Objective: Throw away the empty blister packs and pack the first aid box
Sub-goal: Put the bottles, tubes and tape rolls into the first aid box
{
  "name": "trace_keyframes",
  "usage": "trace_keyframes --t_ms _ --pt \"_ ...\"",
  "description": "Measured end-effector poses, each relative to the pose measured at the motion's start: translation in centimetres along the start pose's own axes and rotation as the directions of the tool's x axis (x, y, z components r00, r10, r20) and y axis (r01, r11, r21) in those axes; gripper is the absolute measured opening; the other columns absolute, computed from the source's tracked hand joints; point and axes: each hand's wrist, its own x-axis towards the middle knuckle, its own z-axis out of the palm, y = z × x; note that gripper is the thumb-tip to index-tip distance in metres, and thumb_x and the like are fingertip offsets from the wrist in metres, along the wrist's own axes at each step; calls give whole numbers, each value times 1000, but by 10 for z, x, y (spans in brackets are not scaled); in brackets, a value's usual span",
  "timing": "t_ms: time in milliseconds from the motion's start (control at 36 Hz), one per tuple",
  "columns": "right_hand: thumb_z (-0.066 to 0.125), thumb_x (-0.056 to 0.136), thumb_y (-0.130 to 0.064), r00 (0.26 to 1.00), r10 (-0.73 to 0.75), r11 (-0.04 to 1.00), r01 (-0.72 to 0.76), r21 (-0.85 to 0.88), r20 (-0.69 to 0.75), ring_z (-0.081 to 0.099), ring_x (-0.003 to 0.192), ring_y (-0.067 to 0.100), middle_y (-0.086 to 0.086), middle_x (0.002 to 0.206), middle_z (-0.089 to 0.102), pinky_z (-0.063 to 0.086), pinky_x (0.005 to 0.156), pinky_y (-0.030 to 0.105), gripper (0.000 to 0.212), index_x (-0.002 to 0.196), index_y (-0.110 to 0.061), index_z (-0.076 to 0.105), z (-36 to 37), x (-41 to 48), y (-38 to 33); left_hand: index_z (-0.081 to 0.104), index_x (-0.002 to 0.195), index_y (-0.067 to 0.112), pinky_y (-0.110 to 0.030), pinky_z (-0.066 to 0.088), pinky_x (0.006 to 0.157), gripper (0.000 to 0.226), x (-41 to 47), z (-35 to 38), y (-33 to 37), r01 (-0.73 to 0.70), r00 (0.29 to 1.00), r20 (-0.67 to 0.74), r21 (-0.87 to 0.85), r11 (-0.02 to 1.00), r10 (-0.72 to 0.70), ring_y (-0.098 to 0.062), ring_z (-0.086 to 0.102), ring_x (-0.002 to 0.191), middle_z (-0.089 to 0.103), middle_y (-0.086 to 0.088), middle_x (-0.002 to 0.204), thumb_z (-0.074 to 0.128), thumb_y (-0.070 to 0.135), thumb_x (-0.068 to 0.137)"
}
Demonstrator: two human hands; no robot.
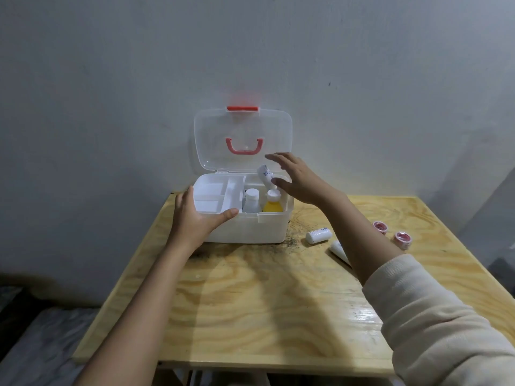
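A white first aid box (250,229) stands open at the back of the wooden table, its clear lid (242,126) upright with a red handle. Inside are a white divider tray (214,193), a white-capped bottle (251,200), a yellow bottle (273,203) and a white tube (266,175) sticking up at a slant. My left hand (195,218) grips the box's front left corner, thumb along the rim. My right hand (295,176) hovers over the box's right side with fingers spread, just beside the tube and holding nothing.
On the table to the right of the box lie a white bandage roll (318,235), a white tube (340,250) partly behind my right forearm, and two small red-lidded jars (380,227) (402,239). The wall stands directly behind the box.
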Motion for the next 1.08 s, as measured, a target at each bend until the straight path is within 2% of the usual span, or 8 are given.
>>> trace_keyframes --t_ms 83,194,361,500,583,722,972,1083 --pt "43 97 -21 995 -36 999 36 4 96 31 138 21 0 153 29 29 112 40 48 143 -25 31 -2 8 -5 44 138 23 -28 35 99 93 0 0 1 4 1000 -3 4 1000 -4 -17 40 129 40 -2 136 87 47 60" --pt "41 97 -15 985 -34 998 41 -42 169 43 130 24 2 147 40 38 106 38 43 139 -22 39 1 15 -7 45 136 23 -28 35 98 90 0 0 -1 0 1000 -6 -2 1000 0 -17 40 128 38 7 124 87 47 60" --pt "50 93 -15 999 -34 991 37 -128 31 57 108 23 8 128 54 46 92 30 35 128 -11 53 -1 11 4 44 136 24 -28 35 98 90 0 0 -1 0 1000 -3 -1 1000 0 -16 40 128 36 8 124 87 47 61" --pt "52 92 -15 997 -75 991 73 -113 -18 60 97 23 8 116 60 45 82 26 26 114 -9 65 1 -3 13 44 137 22 -28 34 96 91 -1 0 -1 -3 1000 2 12 1000 3 -18 40 130 40 -1 137 85 48 61" --pt "50 94 -20 997 -78 996 77 -50 -18 58 98 22 8 115 59 45 83 26 27 112 -9 66 1 -11 15 41 139 21 -27 33 97 93 -1 0 0 5 1000 1 13 1000 -5 -19 39 132 37 -3 141 85 48 62" --pt "55 91 -23 995 -88 996 88 1 43 57 110 20 6 125 60 46 97 34 29 115 -11 65 -8 -24 14 44 138 23 -28 34 97 91 -1 0 0 -1 1000 4 7 1000 1 -19 40 131 39 -3 139 85 49 61" --pt "61 87 -24 997 -12 999 16 44 -78 63 105 14 3 117 69 37 87 10 27 110 -12 69 -1 -30 10 44 139 22 -27 33 96 92 -2 1 1 5 1000 -3 5 1000 -5 -18 39 130 39 -3 139 85 49 61" --pt "61 87 -20 993 51 996 -43 79 -108 62 107 13 2 116 69 38 89 11 25 109 -12 69 6 -26 6 45 138 22 -28 35 99 92 -4 1 2 3 1000 -12 6 1000 -3 -18 39 131 40 -4 138 86 48 60"
